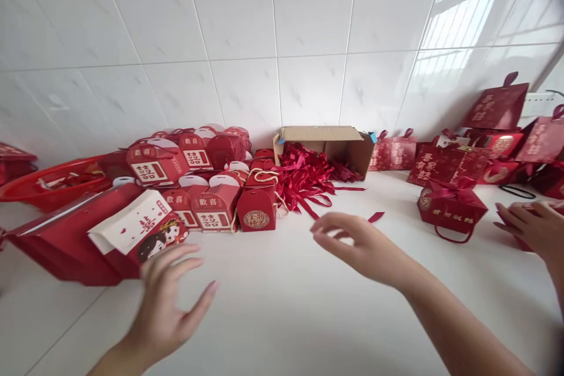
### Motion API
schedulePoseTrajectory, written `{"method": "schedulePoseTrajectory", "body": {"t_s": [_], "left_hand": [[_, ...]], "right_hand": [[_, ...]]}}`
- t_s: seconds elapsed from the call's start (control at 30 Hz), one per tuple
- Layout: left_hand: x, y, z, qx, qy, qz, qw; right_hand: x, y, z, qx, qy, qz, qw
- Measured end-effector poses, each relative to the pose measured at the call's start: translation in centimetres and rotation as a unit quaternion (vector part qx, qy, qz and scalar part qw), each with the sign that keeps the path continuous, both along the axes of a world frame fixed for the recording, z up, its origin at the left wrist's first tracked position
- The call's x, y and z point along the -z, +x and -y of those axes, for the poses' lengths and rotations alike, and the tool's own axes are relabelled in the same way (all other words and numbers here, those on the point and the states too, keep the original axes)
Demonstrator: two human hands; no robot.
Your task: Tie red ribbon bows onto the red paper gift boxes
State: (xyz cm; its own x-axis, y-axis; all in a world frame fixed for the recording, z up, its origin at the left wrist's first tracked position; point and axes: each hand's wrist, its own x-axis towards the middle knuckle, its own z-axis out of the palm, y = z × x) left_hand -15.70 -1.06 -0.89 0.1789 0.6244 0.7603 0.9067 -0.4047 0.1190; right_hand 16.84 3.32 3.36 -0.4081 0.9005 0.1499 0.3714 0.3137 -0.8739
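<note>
We see our left hand [165, 305] spread, thumb well apart from the fingers, holding nothing, just on the near side of a cream-and-red paper gift bag [136, 229] printed with a cartoon couple. Our right hand [370, 244] curls loosely around air, near side of a tangle of dark red satin ribbons [304, 173] spilling from a brown cardboard carton [326, 133]. Between our hands, farther off, stands a red card box with a gold round emblem [257, 220], beside red-and-white house-shaped card boxes [215, 208]. These look folded and shut already; the ribbons lie loose, apparently unused. Right, a faceted red box [453, 214] wears its bow, while a co-worker's hand [531, 226] rests farther right.
</note>
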Motion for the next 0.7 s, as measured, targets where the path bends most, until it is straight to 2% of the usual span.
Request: {"method": "schedulePoseTrajectory", "body": {"t_s": [0.1, 0.2, 0.27, 0.33, 0.43, 0.57, 0.63, 0.7], "left_hand": [[1.3, 4.7, -4.1, 0.118, -0.064, -0.043, 0.990], [3.3, 8.9, -7.0, 0.214, -0.163, -0.103, 0.958], [4.7, 10.6, -8.6, 0.237, -0.205, -0.117, 0.942], [5.9, 11.3, -9.8, 0.231, -0.230, -0.105, 0.939], [7.1, 11.3, -10.7, 0.228, -0.261, -0.081, 0.935], [7.3, 10.8, -10.7, 0.236, -0.286, -0.058, 0.927], [7.2, 10.6, -10.6, 0.237, -0.288, -0.056, 0.926], [7.1, 10.6, -10.6, 0.243, -0.288, -0.055, 0.925]], "right_hand": [[2.6, -1.7, -5.1, 0.109, 0.030, 0.093, 0.989], [6.0, -2.9, -8.5, 0.186, 0.037, 0.092, 0.978], [7.2, -2.9, -10.0, 0.209, 0.037, 0.078, 0.974], [7.3, -2.4, -11.3, 0.210, 0.026, 0.070, 0.975], [5.9, -1.2, -13.2, 0.160, -0.005, 0.061, 0.985], [1.6, 0.4, -14.6, 0.029, -0.065, 0.028, 0.997], [-1.1, 1.2, -14.3, -0.020, -0.067, -0.052, 0.996], [-3.6, 1.8, -13.3, -0.058, -0.042, -0.246, 0.967]]}}
